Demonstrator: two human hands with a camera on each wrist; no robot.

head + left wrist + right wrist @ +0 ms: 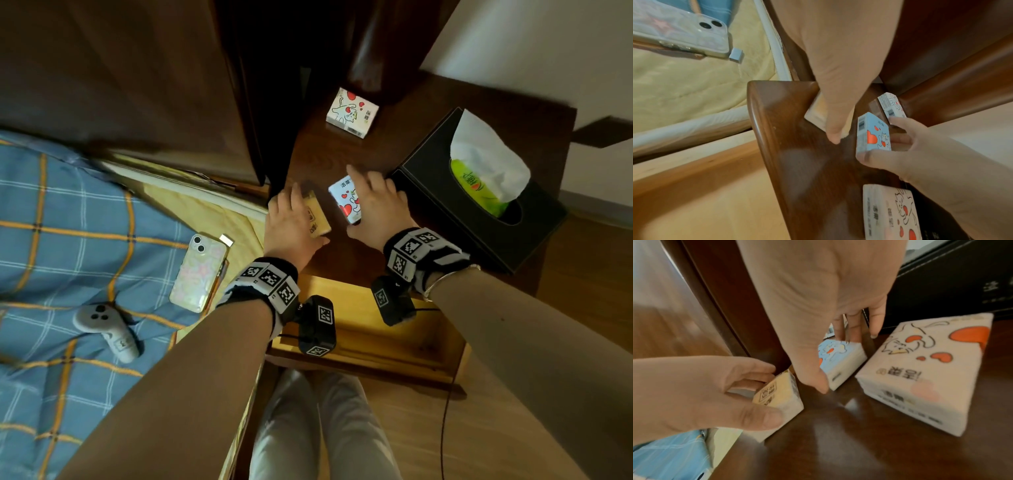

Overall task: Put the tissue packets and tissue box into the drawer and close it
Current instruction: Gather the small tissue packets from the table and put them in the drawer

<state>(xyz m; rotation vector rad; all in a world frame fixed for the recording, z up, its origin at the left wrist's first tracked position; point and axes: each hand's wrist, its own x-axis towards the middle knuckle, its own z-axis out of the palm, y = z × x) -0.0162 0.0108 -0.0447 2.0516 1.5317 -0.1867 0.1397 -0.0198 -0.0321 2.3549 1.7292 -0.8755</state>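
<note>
Yellow packet (317,216), heart-print packets (346,202), black tissue box (479,198)

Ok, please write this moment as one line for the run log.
left hand: grips yellow packet | right hand: grips blue packet | tissue box: on nightstand | drawer: open

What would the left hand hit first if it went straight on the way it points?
Probably the white cat packet at the nightstand's back; the left hand grips the yellow packet. Depth is unclear.

The white heart-and-cat tissue packet (925,369) carries Chinese characters, too blurred to read surely
</note>
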